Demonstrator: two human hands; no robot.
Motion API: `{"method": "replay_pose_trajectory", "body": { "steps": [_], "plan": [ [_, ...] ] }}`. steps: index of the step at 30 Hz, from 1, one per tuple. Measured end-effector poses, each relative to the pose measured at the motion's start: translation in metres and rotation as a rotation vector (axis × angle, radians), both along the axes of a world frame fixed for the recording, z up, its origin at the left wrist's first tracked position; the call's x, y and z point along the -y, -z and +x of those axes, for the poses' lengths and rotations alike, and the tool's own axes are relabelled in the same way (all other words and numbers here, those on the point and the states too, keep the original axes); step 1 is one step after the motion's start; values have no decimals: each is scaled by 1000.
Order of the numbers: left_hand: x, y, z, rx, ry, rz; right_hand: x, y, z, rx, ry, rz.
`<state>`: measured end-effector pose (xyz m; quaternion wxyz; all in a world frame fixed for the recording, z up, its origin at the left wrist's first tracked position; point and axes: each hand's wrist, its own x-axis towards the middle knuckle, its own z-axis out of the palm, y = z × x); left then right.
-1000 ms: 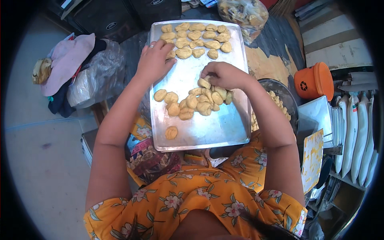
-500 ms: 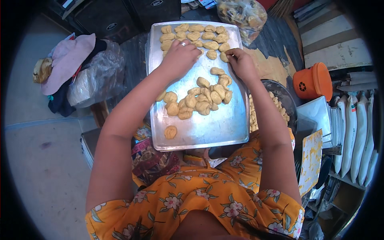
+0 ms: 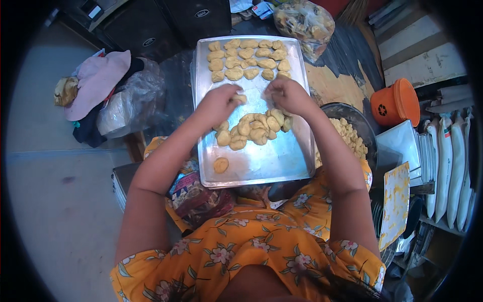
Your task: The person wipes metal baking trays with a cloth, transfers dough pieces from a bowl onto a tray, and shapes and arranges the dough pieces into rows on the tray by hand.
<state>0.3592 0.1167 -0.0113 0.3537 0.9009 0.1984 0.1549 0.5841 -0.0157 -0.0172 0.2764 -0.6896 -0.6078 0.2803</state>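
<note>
On a metal baking tray [image 3: 261,171] in front of me lie lumps of yellow-brown dough. Rows of dough pieces [image 3: 234,74] fill its far end, and a dough heap [image 3: 256,130] lies across the middle. One lone dough ball [image 3: 221,165] rests at the near left. My left hand [image 3: 219,104] pinches a small dough piece [image 3: 241,99] between thumb and fingers, just beyond the heap. My right hand [image 3: 291,96] hovers on the tray's right side between rows and heap; its fingertips are blurred, and I cannot tell whether they hold anything.
Right of the tray, a dark basin [image 3: 371,133] holds many more dough pieces. An orange bucket [image 3: 395,103] stands beyond it. A plastic bag [image 3: 305,25] of yellowish pieces sits past the tray's far right corner. At left lie a pink hat [image 3: 98,75] and clear plastic [image 3: 133,103].
Both hands have come back toward me from the far rows. A dough piece now shows in my left fingers. The rows have more pieces at their near edge, and the heap has shrunk at its far right.
</note>
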Motion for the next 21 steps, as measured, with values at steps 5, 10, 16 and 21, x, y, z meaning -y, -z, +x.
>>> {"method": "replay_pose_trajectory", "body": {
  "steps": [5, 10, 16, 21],
  "plan": [
    [-37, 14, -16, 0, -71, 354, -50, 7, -56, 23, 64, 254],
    [-42, 21, -24, 9, 26, 479, -33, -10, -79, 335, 122, 307],
    [-40, 14, -20, -48, -43, 548, -15, -28, -87, 123, -219, -374],
    [-23, 9, -3, 134, 87, 659, -9, -9, -54, -66, -177, -168]
  ]
}}
